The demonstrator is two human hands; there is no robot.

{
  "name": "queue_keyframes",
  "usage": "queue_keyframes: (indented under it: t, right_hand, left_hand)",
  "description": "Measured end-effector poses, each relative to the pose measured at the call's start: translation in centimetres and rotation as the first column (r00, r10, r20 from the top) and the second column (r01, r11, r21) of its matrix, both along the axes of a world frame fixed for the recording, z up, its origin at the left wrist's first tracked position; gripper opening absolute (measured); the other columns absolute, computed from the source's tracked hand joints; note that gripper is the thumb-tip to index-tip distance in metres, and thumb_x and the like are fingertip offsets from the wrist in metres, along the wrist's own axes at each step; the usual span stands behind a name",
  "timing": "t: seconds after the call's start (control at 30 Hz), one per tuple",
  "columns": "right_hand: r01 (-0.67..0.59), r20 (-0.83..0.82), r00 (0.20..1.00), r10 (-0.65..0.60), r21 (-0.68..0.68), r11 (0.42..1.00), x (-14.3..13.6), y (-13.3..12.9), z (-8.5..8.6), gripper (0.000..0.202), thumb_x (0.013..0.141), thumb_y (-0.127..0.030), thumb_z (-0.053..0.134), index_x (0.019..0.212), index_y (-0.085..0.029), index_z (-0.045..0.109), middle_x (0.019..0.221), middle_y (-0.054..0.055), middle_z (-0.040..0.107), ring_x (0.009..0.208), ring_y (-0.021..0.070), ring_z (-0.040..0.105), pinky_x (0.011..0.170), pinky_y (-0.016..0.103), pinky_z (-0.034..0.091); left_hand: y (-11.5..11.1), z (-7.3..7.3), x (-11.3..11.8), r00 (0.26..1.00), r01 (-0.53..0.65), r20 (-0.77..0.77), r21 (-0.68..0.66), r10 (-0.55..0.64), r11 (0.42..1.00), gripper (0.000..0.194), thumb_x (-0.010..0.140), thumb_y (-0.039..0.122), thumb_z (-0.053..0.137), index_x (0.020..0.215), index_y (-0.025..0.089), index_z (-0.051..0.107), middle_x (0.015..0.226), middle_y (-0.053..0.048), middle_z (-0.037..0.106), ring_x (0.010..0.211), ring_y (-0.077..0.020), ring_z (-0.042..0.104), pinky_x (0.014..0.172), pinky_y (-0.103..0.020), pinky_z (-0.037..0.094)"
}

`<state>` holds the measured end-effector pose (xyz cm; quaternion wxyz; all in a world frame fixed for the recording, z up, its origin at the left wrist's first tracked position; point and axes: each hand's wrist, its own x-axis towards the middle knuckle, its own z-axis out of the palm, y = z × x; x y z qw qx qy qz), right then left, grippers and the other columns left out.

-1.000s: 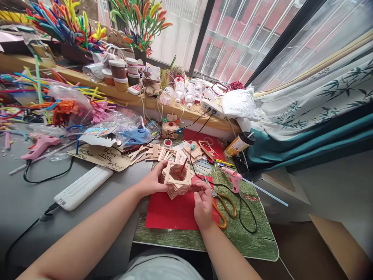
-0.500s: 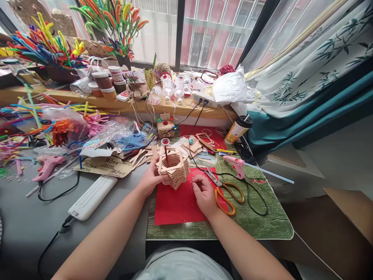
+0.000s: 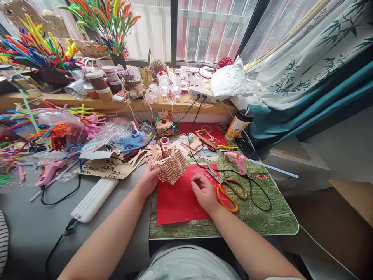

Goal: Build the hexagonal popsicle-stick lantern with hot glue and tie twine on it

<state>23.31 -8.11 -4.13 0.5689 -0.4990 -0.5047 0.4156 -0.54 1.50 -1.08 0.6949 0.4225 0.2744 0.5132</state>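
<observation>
My left hand (image 3: 149,178) grips a hollow holder built of stacked wooden craft sticks (image 3: 172,168) by its left side. The holder is tilted, its opening turned away from me, above a sheet of red paper (image 3: 177,206). A dark red stick (image 3: 162,150) shows at its far rim; whether it stands inside or behind, I cannot tell. My right hand (image 3: 204,192) rests over the paper's right part with curled fingers, thumb near the index finger. Anything pinched there is too small to make out. Close to its right lie scissors with orange-brown handles (image 3: 229,192).
A pink glue gun (image 3: 237,161) with a long glue stick lies at right, its black cord looping past the scissors. Behind it stands a drink cup (image 3: 239,124). Loose craft sticks (image 3: 140,156) and a white power bank-like bar (image 3: 94,200) are on the left.
My left hand has tipped the craft-stick holder, so its stepped side shows more and its opening less. My right hand stays nearly where it was. The whole view has shifted slightly.
</observation>
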Motion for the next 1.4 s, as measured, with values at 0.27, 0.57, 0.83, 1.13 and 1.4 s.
queue_keyframes:
  t: [0.27,0.57,0.83,1.13,1.4]
  right_hand:
    - [-0.005,-0.006,1.000,0.005,-0.029,1.000,0.1,0.0,-0.4,0.012,0.096,-0.037,0.074,0.100,-0.025,0.074,0.088,0.002,0.070,0.076,0.0190,0.063,0.070,0.032,0.054]
    - [0.038,-0.016,0.999,-0.038,-0.001,0.999,0.1,0.1,-0.5,0.015,0.099,-0.040,0.073,0.102,-0.025,0.073,0.094,0.003,0.071,0.082,0.0197,0.065,0.077,0.033,0.056]
    - [0.237,-0.144,0.963,-0.227,0.061,0.970,0.9,0.5,0.3,0.030,0.110,-0.049,0.053,0.126,-0.028,0.067,0.127,0.008,0.073,0.116,0.0271,0.071,0.103,0.045,0.058]
    - [0.126,-0.080,0.989,-0.124,0.015,0.992,0.6,0.9,0.2,0.036,0.109,-0.051,0.054,0.133,-0.028,0.068,0.137,0.010,0.075,0.128,0.0313,0.072,0.112,0.051,0.059]
    - [0.137,0.044,0.989,-0.140,0.061,0.989,1.3,1.4,2.0,0.036,0.105,-0.049,0.065,0.133,-0.027,0.072,0.139,0.012,0.071,0.128,0.0285,0.068,0.115,0.047,0.055]
  left_hand:
    - [-0.4,0.3,0.1,0.994,0.093,0.063,-0.075,-0.089,0.993,0.080,0.084,0.052,0.087,0.151,0.018,0.062,0.142,-0.017,0.074,0.137,-0.0401,0.067,0.117,-0.054,0.054]
    - [-0.5,-0.2,0.0,0.991,0.039,-0.130,0.030,-0.034,0.999,0.104,0.070,0.044,0.100,0.159,0.026,0.048,0.154,-0.014,0.065,0.145,-0.0401,0.061,0.117,-0.047,0.052]
    - [-3.8,-0.4,1.8,0.841,0.297,-0.523,0.235,-0.138,0.925,0.107,0.076,0.040,0.098,0.163,0.030,0.035,0.169,-0.016,0.047,0.157,-0.0400,0.050,0.126,-0.050,0.049]
    - [-3.3,-0.4,1.7,0.773,0.340,-0.618,0.207,-0.147,0.917,0.104,0.080,0.035,0.094,0.161,0.029,0.029,0.162,-0.017,0.053,0.147,-0.0382,0.061,0.118,-0.052,0.057]
    - [-2.6,-1.0,0.7,0.777,0.334,-0.620,0.258,-0.110,0.907,0.121,0.075,0.041,0.100,0.169,0.034,0.024,0.172,-0.016,0.042,0.160,-0.0398,0.045,0.134,-0.058,0.039]
